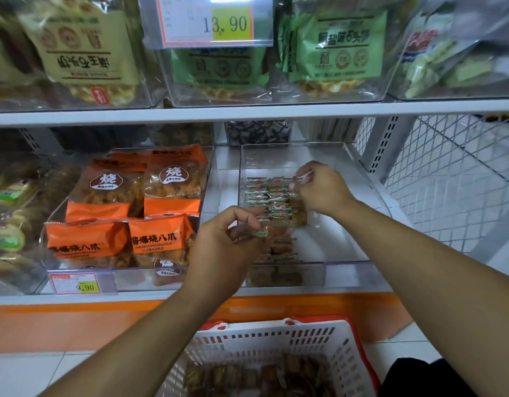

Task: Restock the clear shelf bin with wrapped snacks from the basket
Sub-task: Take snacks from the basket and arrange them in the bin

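I see my left hand (pixel 227 239) over the front left corner of the clear shelf bin (pixel 353 167), its fingers curled and pinching a small wrapped snack (pixel 254 232) by its green-edged end; my right hand (pixel 319 187) is farther back inside the bin, fingertips pinched on the clear crimped end of another snack (pixel 302 177) at the back of the rows; the wrapped snacks (pixel 264 196) already placed lie in tidy columns along the bin's left side, while its right part shows bare bottom; the bin sits on the lower shelf (pixel 190 296), just beside a bin of orange snack bags (pixel 127 207) with a 9.90 price tag (pixel 77 283) on its front; below, the white basket (pixel 276 339) with red rim holds more dark wrapped snacks (pixel 247 376) in its bottom; above, green and beige packets fill the upper bins behind a 13.90 price tag (pixel 207 21).
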The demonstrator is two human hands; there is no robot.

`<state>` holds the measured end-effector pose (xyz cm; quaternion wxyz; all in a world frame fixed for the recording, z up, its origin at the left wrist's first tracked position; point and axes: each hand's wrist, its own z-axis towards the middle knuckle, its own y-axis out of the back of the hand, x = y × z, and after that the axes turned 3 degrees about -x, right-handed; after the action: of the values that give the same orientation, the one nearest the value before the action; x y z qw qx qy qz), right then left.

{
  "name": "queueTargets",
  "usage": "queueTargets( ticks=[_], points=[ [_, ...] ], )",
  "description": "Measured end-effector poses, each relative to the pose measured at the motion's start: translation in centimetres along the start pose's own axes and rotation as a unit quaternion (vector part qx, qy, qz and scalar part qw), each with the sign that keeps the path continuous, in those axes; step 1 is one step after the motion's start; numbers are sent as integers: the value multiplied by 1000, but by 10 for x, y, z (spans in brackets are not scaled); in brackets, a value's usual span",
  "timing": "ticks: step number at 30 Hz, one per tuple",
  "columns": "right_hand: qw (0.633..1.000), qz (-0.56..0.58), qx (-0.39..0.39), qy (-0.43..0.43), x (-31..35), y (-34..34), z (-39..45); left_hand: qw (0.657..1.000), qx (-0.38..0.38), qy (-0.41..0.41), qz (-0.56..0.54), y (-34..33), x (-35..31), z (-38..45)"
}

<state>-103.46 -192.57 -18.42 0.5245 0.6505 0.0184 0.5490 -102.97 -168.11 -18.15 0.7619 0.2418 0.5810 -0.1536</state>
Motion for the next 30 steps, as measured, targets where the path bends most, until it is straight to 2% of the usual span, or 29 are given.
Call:
queueTargets(
  ticks=[1, 2, 5, 6, 8, 11, 15, 16, 18, 21, 22, 24, 28, 30],
  points=[
    [998, 65, 25, 2, 9, 6, -7, 1000, -11, -24, 15, 1, -1, 0],
    [987, 132, 87, -8, 18, 12, -15, 998, -21, -46, 31, 3, -2, -1],
    [904, 242, 349, -48, 36, 27, -43, 993, -44, -87, 67, 5, -3, -3],
    [878, 252, 405, -42, 36, 29, -51, 992, -48, -92, 72, 5, -3, -3],
    [849, 283, 445, -31, 32, 30, -62, 990, -54, -98, 85, 5, -2, -4],
    [844, 298, 446, -26, 25, 36, -70, 988, -46, -105, 103, 3, -4, -7],
    [874, 213, 438, 6, 14, 48, -62, 986, -12, -103, 133, -3, 0, -11],
    [888, 209, 408, -14, 10, 48, -59, 986, 16, -84, 146, -4, 1, -13],
    [930, 196, 302, -72, -3, 41, -52, 968, 100, -63, 222, -7, 7, -16],
    [981, 50, 155, -108, -28, 21, -39, 893, 214, -107, 380, -15, 21, -23],
    [984, 1, 134, -114, -33, 14, -35, 874, 227, -122, 412, -19, 24, -25],
    [984, -43, 110, -133, -40, 2, -28, 860, 234, -135, 433, -22, 27, -26],
    [986, -25, 74, -149, -43, -15, -15, 867, 244, -133, 414, -21, 29, -20],
    [984, -12, 89, -154, -42, -20, -11, 865, 250, -134, 414, -19, 29, -18]
  ],
)
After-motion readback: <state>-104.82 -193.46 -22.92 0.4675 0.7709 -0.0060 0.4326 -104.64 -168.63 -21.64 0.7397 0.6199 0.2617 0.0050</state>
